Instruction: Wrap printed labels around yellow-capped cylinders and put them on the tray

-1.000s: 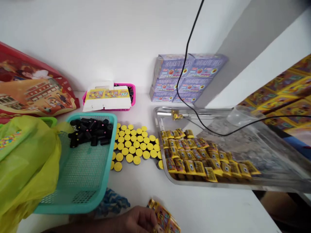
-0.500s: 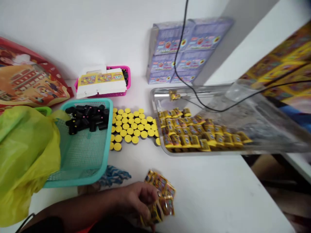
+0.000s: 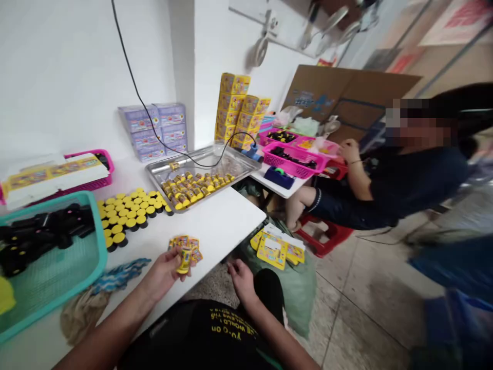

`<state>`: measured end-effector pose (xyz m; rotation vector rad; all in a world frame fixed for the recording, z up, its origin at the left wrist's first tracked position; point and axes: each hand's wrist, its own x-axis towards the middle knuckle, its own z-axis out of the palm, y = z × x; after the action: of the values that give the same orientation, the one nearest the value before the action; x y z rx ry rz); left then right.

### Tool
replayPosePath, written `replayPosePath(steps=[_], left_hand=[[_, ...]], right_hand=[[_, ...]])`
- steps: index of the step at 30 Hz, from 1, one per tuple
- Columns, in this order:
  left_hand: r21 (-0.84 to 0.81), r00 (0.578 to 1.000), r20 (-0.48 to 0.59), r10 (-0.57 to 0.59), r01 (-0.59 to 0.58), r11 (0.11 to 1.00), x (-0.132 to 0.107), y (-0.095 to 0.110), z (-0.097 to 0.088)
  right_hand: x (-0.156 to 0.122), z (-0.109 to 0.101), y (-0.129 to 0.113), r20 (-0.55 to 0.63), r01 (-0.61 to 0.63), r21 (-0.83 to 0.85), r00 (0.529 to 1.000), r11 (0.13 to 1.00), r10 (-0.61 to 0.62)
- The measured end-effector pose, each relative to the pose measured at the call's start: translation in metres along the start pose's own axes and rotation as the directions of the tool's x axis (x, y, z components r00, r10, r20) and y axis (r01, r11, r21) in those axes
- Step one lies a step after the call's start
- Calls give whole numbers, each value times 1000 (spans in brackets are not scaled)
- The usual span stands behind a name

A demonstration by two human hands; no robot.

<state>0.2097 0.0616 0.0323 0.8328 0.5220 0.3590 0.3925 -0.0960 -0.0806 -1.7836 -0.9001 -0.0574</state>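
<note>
My left hand [image 3: 166,271] is closed on a small yellow packet [image 3: 184,259] at the front edge of the white table [image 3: 215,221], over a small heap of yellow packets [image 3: 185,243]. My right hand [image 3: 239,277] hangs below the table edge by my lap, fingers loosely curled, with nothing visible in them. Behind the heap lies a metal tray [image 3: 246,167] with rows of the same yellow packets [image 3: 194,183]. Yellow-capped pieces [image 3: 127,210] stand in rows left of the tray. A teal basket [image 3: 54,267] at the left holds black pieces [image 3: 42,236].
A pink basket [image 3: 96,177] with a flat yellow carton, purple boxes [image 3: 156,131] and stacked yellow boxes [image 3: 239,108] line the back. A black cable [image 3: 154,128] hangs over the tray. A seated person [image 3: 389,180] works at the right. A green sack with yellow cartons [image 3: 277,249] lies on the floor.
The view has swung right and pulled back, bringing the seated person and floor into sight. My left hand still grips a packet by the heap; my right hand has come into view.
</note>
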Motion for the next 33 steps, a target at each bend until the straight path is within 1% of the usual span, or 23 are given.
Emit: replayPosePath(steps=[1,2,3,4,5,6,8,10,12,16,18,20,24,27,30,33], left_hand=[[-17,1000,-1,7,-7,1000,-2,2,9],[-32,1000,-10,19,-19,999,-3,5,18],[-42,999,-26,38,-39,998,-3,7,28],[-46,997,-50,57,-60,997,-3,8,37],[-52,995,-69,72,-76,996,-2,8,45],[-60,994,-79,78,-83,995,0,8,53],[-85,995,-78,63,-69,994,5,5,66],[-107,997,-73,24,-31,994,12,2,77],[-122,997,-74,-14,5,993,20,-1,87],[-164,998,-52,-46,37,986,36,-2,108],[-178,998,-29,-51,45,983,43,0,115],[-190,998,-11,-59,56,980,49,3,118],[-201,998,19,-66,68,977,56,9,115],[-178,999,34,-29,35,983,56,19,110],[-157,999,37,13,-7,988,53,33,103],[-162,997,39,72,-65,985,49,48,91]], right_hand=[[2,-11,-14,-5,38,-4,999,999,-38],[5,-20,-32,15,94,1,995,996,-94],[10,-27,-51,39,175,15,984,985,-175],[16,-31,-70,65,269,28,961,963,-270],[21,-33,-88,97,357,38,928,933,-359],[26,-33,-102,118,416,46,901,908,-418],[34,-30,-118,124,474,44,871,879,-476],[39,-26,-121,89,470,27,878,882,-470],[42,-26,-115,37,438,14,898,899,-438],[55,-35,-102,-45,394,23,919,919,-392],[63,-39,-99,-83,377,56,925,925,-372],[69,-40,-98,-100,351,97,934,931,-342],[75,-36,-100,-114,306,155,950,939,-291],[81,-30,-107,-129,331,146,941,932,-314],[90,-21,-120,-141,396,129,915,909,-378],[99,-5,-134,-133,492,136,869,860,-476]])
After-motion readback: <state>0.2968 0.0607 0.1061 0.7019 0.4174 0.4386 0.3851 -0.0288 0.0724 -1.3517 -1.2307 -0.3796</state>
